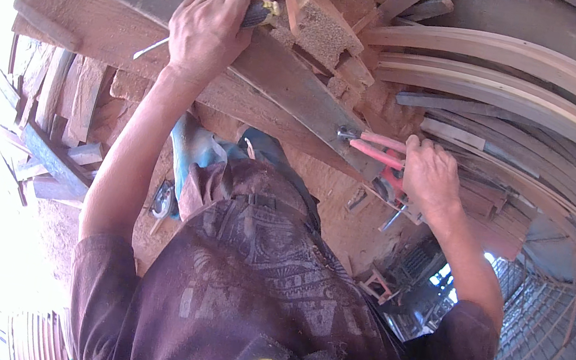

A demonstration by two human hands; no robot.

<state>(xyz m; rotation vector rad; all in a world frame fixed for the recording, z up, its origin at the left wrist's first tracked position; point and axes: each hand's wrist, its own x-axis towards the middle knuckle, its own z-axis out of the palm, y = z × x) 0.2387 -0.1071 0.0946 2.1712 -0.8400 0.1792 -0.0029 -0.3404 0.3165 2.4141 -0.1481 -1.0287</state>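
Observation:
A long grey-brown plank (pixel 294 91) runs slantwise in front of me, from the upper left toward the right. My left hand (pixel 206 30) is closed around a screwdriver (pixel 259 13) and rests over the plank. The tool's dark handle with a yellowish end sticks out on the right, its thin pale shaft on the left. My right hand (pixel 431 178) grips the red handles of a pair of pliers (pixel 374 148), close to the plank's right end. The metal jaws lie at the plank's surface; whether they bite on anything is too small to tell.
Sawdust-covered wood blocks (pixel 319 24) are piled beyond the plank. Long curved-looking boards (pixel 497 77) lie stacked at the far right. A red tool part (pixel 392 181) sits below the pliers. Scrap wood (pixel 57 153) is heaped at the left, and sawdust covers the ground (pixel 329 201).

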